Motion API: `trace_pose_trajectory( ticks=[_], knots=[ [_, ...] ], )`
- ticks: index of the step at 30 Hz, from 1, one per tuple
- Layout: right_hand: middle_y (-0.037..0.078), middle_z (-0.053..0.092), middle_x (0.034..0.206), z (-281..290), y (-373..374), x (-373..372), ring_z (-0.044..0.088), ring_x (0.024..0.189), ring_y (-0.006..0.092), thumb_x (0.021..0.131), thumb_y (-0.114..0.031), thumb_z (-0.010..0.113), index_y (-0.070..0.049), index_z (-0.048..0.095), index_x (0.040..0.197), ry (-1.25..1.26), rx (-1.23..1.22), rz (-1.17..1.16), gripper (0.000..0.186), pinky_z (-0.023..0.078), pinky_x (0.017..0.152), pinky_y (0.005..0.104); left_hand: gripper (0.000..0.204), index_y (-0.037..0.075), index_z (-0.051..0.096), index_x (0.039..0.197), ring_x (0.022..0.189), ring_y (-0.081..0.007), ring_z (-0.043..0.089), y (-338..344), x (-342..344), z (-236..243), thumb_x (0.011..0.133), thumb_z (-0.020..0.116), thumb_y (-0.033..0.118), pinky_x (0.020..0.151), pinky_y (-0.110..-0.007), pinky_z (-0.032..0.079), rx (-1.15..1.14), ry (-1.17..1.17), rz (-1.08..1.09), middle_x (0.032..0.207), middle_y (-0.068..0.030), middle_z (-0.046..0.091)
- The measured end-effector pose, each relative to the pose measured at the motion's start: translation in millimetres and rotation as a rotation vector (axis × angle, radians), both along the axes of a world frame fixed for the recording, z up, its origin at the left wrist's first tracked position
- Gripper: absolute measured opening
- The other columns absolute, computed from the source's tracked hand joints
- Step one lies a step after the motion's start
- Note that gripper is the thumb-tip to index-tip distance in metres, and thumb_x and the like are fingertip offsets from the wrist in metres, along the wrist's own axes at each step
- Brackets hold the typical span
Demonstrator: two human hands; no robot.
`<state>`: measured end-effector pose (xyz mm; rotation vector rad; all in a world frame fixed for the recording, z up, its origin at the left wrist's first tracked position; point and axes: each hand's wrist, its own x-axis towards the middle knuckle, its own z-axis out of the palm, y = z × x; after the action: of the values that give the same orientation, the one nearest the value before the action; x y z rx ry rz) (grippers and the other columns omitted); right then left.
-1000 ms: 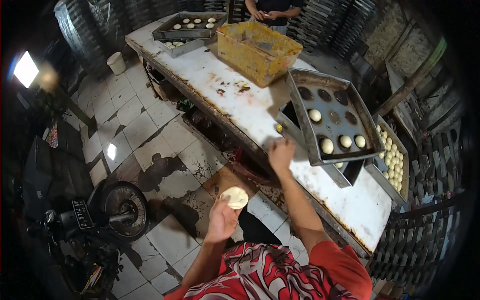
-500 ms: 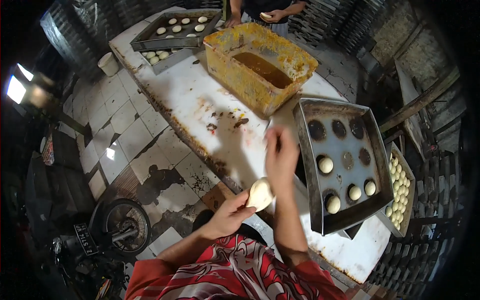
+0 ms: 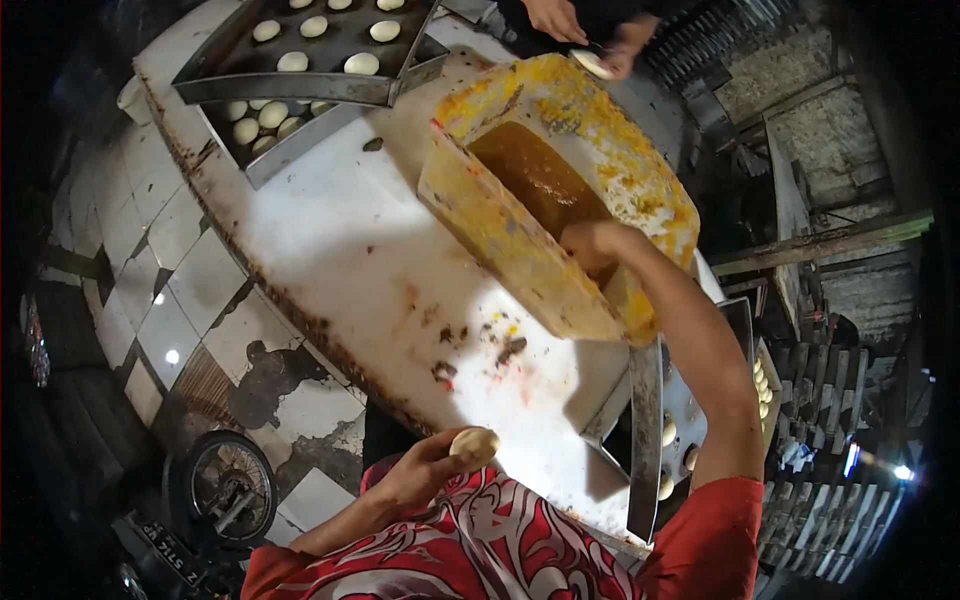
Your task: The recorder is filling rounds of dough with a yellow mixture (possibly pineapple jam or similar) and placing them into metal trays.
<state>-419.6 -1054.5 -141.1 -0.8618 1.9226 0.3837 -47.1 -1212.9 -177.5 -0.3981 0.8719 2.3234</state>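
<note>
Downward head view over table [image 3: 320,250]

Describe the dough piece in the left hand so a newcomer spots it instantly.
Start at the white table; come to its edge nearest the red patterned shirt. There the left hand holds a pale, round dough piece. Its lookalikes are in metal trays or a co-worker's hand.

Left hand [image 3: 418,472] holding dough piece [image 3: 474,445], right hand [image 3: 597,245] inside stained yellow tub [image 3: 520,262], dough-filled trays [image 3: 290,88] nearby

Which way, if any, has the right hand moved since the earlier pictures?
Yes: the right hand has moved forward. Earlier it was outside the tub, on the near side; now it reaches inside.
</note>
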Motion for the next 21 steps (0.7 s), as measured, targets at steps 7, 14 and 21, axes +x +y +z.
trace_pose_trajectory(
  ticks=[7, 14, 21],
  knots=[
    [0.012, 0.065, 0.073, 76, -3, 17, 0.062, 0.064, 0.0249, 0.079, -0.015, 0.058, -0.004, 0.066, 0.092, -0.032, -0.340, -0.046, 0.019, 0.048, 0.058, 0.0367, 0.040, 0.001, 0.044, 0.132, 0.116, -0.0160, 0.046, -42, -72, 5, 0.097, 0.044, 0.019, 0.099, -0.028, 0.035, -0.192, 0.054, -0.042, 0.124, -0.0076, 0.053],
    [0.016, 0.066, 0.083, 9, 24, 25, 0.062, 0.074, 0.0331, 0.080, -0.011, 0.054, -0.004, 0.067, 0.092, 0.124, -0.180, 0.008, 0.019, 0.049, 0.064, 0.0407, 0.043, 0.003, 0.040, 0.136, 0.117, -0.0167, 0.045, -26, -98, 30, 0.096, 0.042, 0.018, 0.103, -0.029, 0.030, -0.083, 0.140, -0.241, 0.128, -0.0088, 0.051],
    [0.016, 0.065, 0.082, 138, 30, 60, 0.063, 0.076, 0.0303, 0.081, -0.012, 0.057, -0.002, 0.065, 0.089, 0.116, -0.356, -0.223, 0.015, 0.047, 0.069, 0.0397, 0.044, 0.001, 0.039, 0.136, 0.119, -0.0176, 0.045, -11, -86, 31, 0.096, 0.041, 0.021, 0.102, -0.029, 0.031, -0.005, 0.116, -0.102, 0.129, -0.0105, 0.050]
  ],
)
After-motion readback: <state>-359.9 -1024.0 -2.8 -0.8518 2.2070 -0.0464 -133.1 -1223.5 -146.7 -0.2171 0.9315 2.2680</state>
